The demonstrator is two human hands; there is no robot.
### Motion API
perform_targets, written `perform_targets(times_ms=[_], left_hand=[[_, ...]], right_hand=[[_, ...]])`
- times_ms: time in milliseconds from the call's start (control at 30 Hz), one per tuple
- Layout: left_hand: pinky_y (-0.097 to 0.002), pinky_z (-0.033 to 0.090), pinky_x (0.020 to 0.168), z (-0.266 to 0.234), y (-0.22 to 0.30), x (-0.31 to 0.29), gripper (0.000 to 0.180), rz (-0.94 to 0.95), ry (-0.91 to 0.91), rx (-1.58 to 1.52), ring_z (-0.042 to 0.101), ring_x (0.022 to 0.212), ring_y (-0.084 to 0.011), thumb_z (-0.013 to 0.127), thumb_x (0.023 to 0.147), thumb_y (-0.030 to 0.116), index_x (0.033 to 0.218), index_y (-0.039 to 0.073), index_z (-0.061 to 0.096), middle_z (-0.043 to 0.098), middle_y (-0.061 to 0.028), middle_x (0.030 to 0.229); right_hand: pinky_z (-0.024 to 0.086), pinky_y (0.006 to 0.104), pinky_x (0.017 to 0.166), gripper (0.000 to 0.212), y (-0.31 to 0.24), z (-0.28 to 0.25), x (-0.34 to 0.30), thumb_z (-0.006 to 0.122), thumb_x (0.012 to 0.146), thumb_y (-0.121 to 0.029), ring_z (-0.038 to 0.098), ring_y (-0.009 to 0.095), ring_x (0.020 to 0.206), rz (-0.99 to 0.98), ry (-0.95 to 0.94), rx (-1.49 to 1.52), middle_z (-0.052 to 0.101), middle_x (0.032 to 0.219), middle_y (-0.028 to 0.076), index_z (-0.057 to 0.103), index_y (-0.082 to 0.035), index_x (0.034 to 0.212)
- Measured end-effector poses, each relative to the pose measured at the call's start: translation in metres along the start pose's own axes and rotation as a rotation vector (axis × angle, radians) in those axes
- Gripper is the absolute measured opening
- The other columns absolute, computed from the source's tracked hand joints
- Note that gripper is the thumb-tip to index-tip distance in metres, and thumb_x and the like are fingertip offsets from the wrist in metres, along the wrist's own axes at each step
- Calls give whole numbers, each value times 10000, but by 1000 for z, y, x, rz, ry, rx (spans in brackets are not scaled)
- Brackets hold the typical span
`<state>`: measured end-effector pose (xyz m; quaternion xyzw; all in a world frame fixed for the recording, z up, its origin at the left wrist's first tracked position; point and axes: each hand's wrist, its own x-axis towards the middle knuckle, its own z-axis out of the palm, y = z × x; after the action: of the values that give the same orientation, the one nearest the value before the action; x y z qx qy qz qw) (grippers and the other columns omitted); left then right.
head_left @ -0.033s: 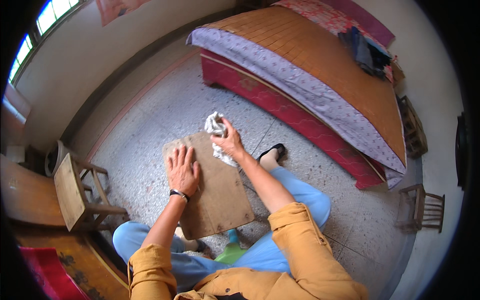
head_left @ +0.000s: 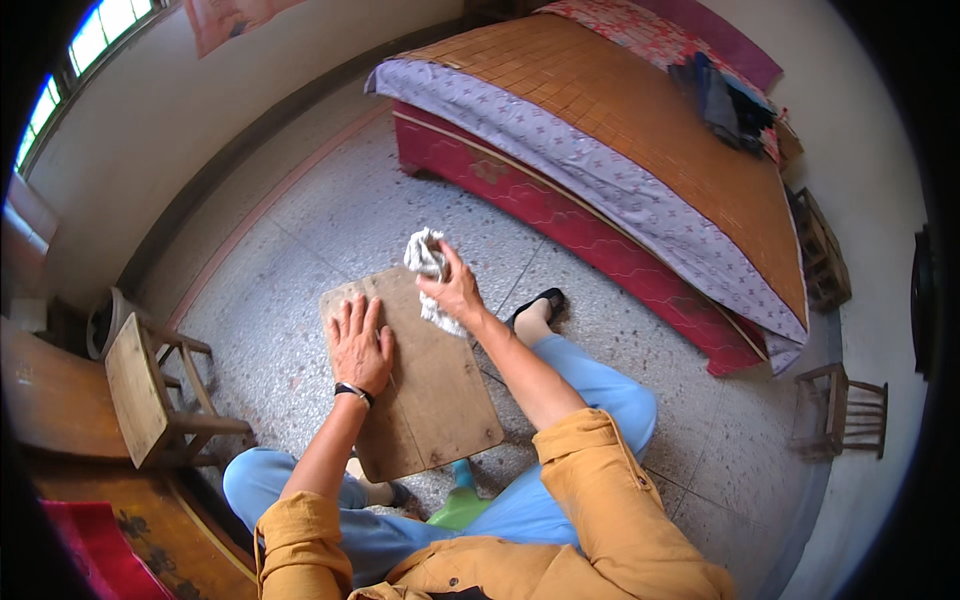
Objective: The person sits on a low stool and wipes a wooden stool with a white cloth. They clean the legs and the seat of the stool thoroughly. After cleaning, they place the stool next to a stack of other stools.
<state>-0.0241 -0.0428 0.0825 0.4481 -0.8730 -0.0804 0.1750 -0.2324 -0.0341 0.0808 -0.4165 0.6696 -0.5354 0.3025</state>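
Resting: left hand [head_left: 362,355], fingers extended flat on wooden board [head_left: 440,405]
Grasping: right hand [head_left: 457,295], fingers curled around crumpled white rag [head_left: 424,258]

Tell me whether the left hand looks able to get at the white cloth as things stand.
Probably yes: the left hand rests close by on the wooden top, and nothing seems to stand between it and the white cloth's left side, though the right hand holds it.
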Motion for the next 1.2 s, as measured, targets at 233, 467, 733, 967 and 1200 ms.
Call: perform_targets(times_ms=[233, 467, 733, 967, 1200], left_hand=[[-502, 126, 1150, 2, 4, 0, 509, 5, -8, -2, 234, 1399, -353, 467, 912, 248, 1396, 98, 409, 347, -153, 1475], [-503, 113, 1152, 3, 0, -3, 517, -17, -35, 9, 210, 1410, -345, 466, 912, 234, 1404, 91, 395, 329, -155, 1485], [-495, 147, 1147, 2, 7, 2, 509, 19, -3, 2, 264, 1391, -341, 500, 900, 235, 1390, 118, 426, 367, -137, 1469], [-508, 154, 1139, 0, -2, -1, 501, -15, 0, 13, 267, 1385, -352, 478, 904, 257, 1378, 104, 433, 366, -154, 1465], [-502, 138, 1147, 4, 3, -1, 512, 14, 10, -2, 249, 1392, -360, 469, 909, 259, 1390, 95, 411, 347, -162, 1471]], right_hand=[[364, 372, 1065, 967, 7, -48, -183, 768, 708, -158, 427, 285, 1301, -60, -114, -35, 411, 1415, 206, 199, -6, 1474], [412, 367, 1015, 869, 11, -42, -153, 757, 720, -178, 513, 292, 1220, 115, -158, -29, 518, 1317, 209, 296, 9, 1433], [491, 394, 840, 605, 12, 0, 30, 708, 677, -280, 633, 321, 958, 9, 63, 14, 656, 1024, 175, 517, -65, 1211], [421, 331, 990, 826, 6, -20, -108, 726, 751, -209, 514, 249, 1204, 32, -34, 127, 514, 1310, 202, 305, 34, 1419], [402, 383, 1026, 902, 16, -57, -220, 772, 700, -134, 479, 312, 1259, 24, -153, -72, 454, 1367, 245, 272, 39, 1431]])
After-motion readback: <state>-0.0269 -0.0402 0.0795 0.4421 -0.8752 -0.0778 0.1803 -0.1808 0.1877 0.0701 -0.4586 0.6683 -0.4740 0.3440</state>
